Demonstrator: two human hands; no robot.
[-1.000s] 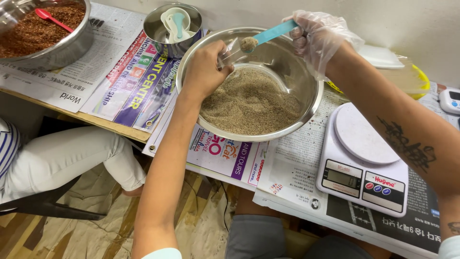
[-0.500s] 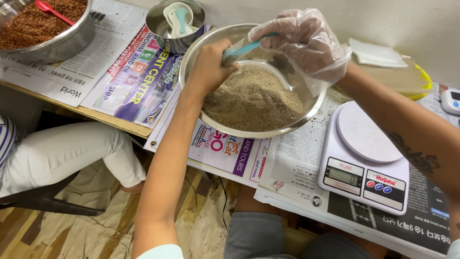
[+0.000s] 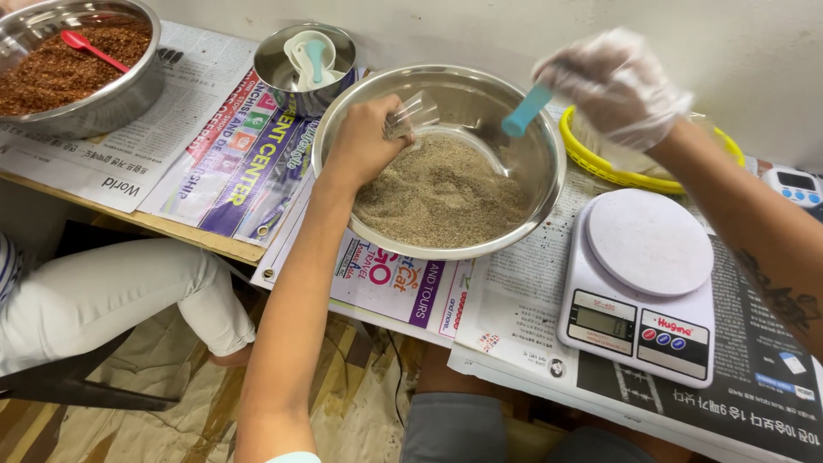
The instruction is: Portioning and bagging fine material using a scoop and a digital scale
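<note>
A large steel bowl (image 3: 549,184) of fine tan grain sits on newspaper in the middle of the table. My bare left hand (image 3: 364,141) holds a small clear plastic bag (image 3: 413,113) over the bowl's left side. My right hand (image 3: 615,84), in a clear plastic glove, grips a light blue scoop (image 3: 525,111) whose tip dips into the bowl's right side.
A white digital kitchen scale (image 3: 645,283) stands to the right of the bowl. A yellow-rimmed basket (image 3: 600,163) lies behind it. At far left stands a steel bowl of reddish-brown grain (image 3: 77,73) with a red spoon. A small steel pot (image 3: 309,56) holds scoops. A seated person's leg (image 3: 111,291) shows below the table.
My right hand has swung to the right with the scoop, from above the bag to the bowl's right side. The left hand keeps the bag in the same place.
</note>
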